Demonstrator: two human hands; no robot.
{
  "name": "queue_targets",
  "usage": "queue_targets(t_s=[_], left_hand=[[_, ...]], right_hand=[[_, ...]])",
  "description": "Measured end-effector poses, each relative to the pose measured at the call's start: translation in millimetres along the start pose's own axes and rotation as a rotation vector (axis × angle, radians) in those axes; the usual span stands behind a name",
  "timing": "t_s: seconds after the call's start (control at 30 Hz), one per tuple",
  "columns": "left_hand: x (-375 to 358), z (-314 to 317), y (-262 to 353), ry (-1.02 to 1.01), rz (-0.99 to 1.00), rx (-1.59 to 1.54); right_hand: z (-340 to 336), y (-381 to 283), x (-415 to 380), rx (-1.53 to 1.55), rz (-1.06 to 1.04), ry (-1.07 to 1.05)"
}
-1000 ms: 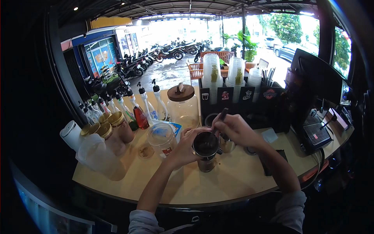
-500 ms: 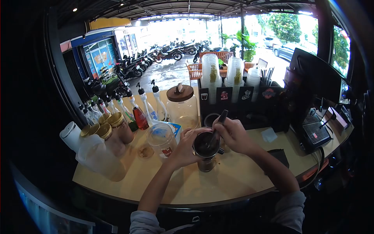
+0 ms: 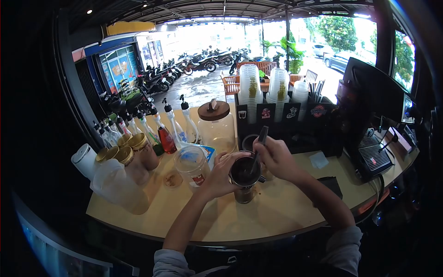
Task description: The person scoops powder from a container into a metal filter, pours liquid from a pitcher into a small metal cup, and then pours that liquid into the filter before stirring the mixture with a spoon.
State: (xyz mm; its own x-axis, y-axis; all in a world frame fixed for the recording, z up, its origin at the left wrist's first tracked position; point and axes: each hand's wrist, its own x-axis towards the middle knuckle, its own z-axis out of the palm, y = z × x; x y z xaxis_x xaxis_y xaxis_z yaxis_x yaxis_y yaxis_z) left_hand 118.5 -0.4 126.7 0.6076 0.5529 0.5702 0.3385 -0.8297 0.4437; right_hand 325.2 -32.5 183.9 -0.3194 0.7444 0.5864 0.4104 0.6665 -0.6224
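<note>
My left hand (image 3: 218, 175) is wrapped around a small dark metal cup (image 3: 243, 172) that is raised above a clear glass (image 3: 243, 195) with brown liquid on the wooden counter (image 3: 258, 217). My right hand (image 3: 276, 158) grips a dark long-handled spoon (image 3: 258, 147) whose lower end dips into the metal cup. Both forearms reach in from the bottom of the view.
Left of the hands stand a lidded plastic jar (image 3: 191, 165), gold-lidded jars (image 3: 138, 150), a plastic pitcher (image 3: 115, 187) and syrup pump bottles (image 3: 166, 131). A big glass jar (image 3: 216, 124), stacked plastic cups (image 3: 251, 90) and a black organiser sit behind. An espresso machine (image 3: 374, 120) stands right.
My right hand has shifted slightly left and closer over the cup, with the spoon handle tilting as it moves inside the cup. My left hand keeps its hold.
</note>
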Motion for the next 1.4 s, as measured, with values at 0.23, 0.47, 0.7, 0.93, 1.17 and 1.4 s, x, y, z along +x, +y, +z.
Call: queue_targets(t_s=[0.23,0.47,0.7,0.93,1.17,1.4], left_hand=[[-1.2,0.1,0.3,0.022,-0.029,-0.007],[-0.6,-1.2,-0.4,0.015,-0.037,-0.013],[4.8,-5.8,-4.7,-0.051,0.004,-0.025],[13.2,-14.9,-5.1,-0.12,-0.018,0.024],[11.9,-13.0,-4.0,-0.106,-0.069,-0.011],[8.9,-12.0,-7.4,-0.113,-0.106,-0.102]], right_hand=[[1.7,3.6,2.8,0.079,0.015,0.005],[-2.8,5.9,3.3,0.083,-0.039,-0.074],[-5.4,11.8,8.2,0.097,-0.032,-0.081],[-7.2,16.8,14.2,0.092,-0.026,-0.084],[-4.2,26.3,14.7,0.082,-0.066,-0.109],[-9.2,17.3,15.2,0.113,-0.034,-0.083]])
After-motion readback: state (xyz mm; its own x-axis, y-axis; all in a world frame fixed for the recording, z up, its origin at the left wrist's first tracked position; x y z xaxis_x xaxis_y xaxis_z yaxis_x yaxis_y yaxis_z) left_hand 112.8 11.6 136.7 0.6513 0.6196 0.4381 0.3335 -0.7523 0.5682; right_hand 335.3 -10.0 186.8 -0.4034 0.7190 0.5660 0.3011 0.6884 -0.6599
